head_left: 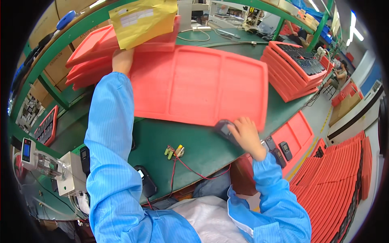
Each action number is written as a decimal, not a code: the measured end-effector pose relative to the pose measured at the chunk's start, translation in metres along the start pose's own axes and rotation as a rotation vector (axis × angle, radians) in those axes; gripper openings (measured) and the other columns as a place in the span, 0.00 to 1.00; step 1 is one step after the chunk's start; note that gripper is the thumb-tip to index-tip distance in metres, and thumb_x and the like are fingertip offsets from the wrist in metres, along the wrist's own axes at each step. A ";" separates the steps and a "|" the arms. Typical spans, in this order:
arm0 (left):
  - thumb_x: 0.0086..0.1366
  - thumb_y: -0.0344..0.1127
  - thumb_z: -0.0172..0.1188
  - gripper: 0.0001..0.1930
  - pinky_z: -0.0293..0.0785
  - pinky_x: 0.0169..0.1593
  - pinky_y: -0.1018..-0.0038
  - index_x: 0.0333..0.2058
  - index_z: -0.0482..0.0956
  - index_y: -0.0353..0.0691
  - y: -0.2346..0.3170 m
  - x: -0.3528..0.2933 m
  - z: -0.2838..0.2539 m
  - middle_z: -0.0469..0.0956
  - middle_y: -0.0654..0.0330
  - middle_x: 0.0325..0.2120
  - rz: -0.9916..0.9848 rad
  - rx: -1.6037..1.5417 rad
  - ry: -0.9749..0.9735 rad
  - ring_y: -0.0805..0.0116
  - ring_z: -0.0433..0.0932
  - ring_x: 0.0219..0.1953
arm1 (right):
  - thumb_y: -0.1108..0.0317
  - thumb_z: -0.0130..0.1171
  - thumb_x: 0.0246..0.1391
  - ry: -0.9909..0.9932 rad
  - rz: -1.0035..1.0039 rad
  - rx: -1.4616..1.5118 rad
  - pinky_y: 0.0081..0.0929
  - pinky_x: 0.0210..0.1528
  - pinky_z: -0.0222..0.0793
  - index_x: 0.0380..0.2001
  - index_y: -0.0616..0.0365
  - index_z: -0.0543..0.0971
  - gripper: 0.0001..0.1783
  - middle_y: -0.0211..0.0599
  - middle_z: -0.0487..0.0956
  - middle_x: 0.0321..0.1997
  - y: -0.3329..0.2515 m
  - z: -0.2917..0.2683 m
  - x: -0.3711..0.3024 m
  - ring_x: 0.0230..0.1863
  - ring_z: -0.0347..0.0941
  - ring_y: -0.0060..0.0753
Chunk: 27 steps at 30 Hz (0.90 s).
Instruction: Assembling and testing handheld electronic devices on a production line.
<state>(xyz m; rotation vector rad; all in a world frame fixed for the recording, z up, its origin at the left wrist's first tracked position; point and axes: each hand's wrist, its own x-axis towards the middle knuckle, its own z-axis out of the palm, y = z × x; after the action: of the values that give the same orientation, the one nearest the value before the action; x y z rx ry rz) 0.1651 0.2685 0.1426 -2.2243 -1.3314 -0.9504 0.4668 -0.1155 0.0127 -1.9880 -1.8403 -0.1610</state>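
A wide red plastic tray [196, 87] with shallow compartments lies across the green bench in front of me. At its far left end is my left hand [122, 61], its fingers hidden behind a hanging yellow paper sheet [142, 22]; whether it grips the tray cannot be seen. My right hand [247, 135] is closed around a dark handheld device [227, 130] at the tray's near right edge. More dark handheld devices [285, 150] sit on another red tray [298, 135] to the right. One more device with a lit screen [146, 181] rests near the bench's front edge.
Stacked red trays stand at the back left [87, 48] and back right [283, 75], the latter topped with dark devices. Red wires with clips [175, 152] cross the green bench [202, 156]. A boxy instrument [71, 174] stands left. Many red trays [332, 186] fill the lower right.
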 end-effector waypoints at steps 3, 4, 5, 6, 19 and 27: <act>0.64 0.36 0.51 0.16 0.71 0.53 0.58 0.49 0.75 0.43 -0.018 0.005 0.017 0.77 0.46 0.46 -0.163 0.205 -0.359 0.46 0.73 0.51 | 0.56 0.56 0.58 0.068 0.080 -0.006 0.41 0.43 0.62 0.33 0.62 0.78 0.17 0.43 0.74 0.37 -0.007 -0.018 -0.045 0.41 0.68 0.49; 0.62 0.35 0.52 0.16 0.72 0.52 0.57 0.49 0.74 0.43 -0.044 0.000 0.031 0.76 0.45 0.45 -0.050 0.074 -0.131 0.46 0.73 0.51 | 0.57 0.56 0.58 0.073 0.129 -0.024 0.42 0.43 0.61 0.32 0.62 0.77 0.16 0.43 0.74 0.35 -0.016 -0.023 -0.054 0.41 0.68 0.49; 0.61 0.35 0.53 0.17 0.72 0.51 0.56 0.49 0.74 0.42 -0.054 -0.006 0.048 0.76 0.44 0.45 0.073 -0.076 0.090 0.45 0.73 0.50 | 0.58 0.57 0.58 0.074 0.196 -0.058 0.42 0.42 0.61 0.31 0.62 0.76 0.16 0.43 0.74 0.34 -0.022 -0.031 -0.067 0.41 0.68 0.49; 0.60 0.34 0.54 0.18 0.73 0.50 0.55 0.49 0.74 0.41 -0.068 -0.010 0.061 0.76 0.43 0.44 0.195 -0.223 0.310 0.45 0.74 0.49 | 0.58 0.57 0.58 0.069 0.193 -0.054 0.42 0.42 0.61 0.31 0.62 0.76 0.16 0.43 0.74 0.34 -0.023 -0.034 -0.077 0.41 0.68 0.49; 0.57 0.36 0.60 0.23 0.70 0.55 0.58 0.53 0.73 0.47 0.145 -0.124 0.057 0.72 0.52 0.51 0.736 -0.523 -0.239 0.49 0.69 0.55 | 0.57 0.47 0.68 0.456 0.571 0.612 0.23 0.40 0.67 0.44 0.63 0.75 0.18 0.36 0.78 0.37 0.012 -0.064 -0.070 0.38 0.72 0.26; 0.56 0.33 0.61 0.25 0.67 0.59 0.57 0.54 0.71 0.41 0.260 -0.186 0.046 0.67 0.50 0.56 0.746 -0.849 -0.198 0.52 0.66 0.59 | 0.52 0.55 0.60 0.206 0.818 1.568 0.39 0.25 0.73 0.51 0.61 0.73 0.25 0.38 0.78 0.43 0.105 0.049 0.146 0.38 0.77 0.37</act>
<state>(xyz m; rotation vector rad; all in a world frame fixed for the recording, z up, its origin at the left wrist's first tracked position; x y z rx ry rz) 0.3498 0.0564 -0.0170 -3.1193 -0.0023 -1.1064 0.5757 0.0350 -0.0019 -1.1934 -0.4048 0.9533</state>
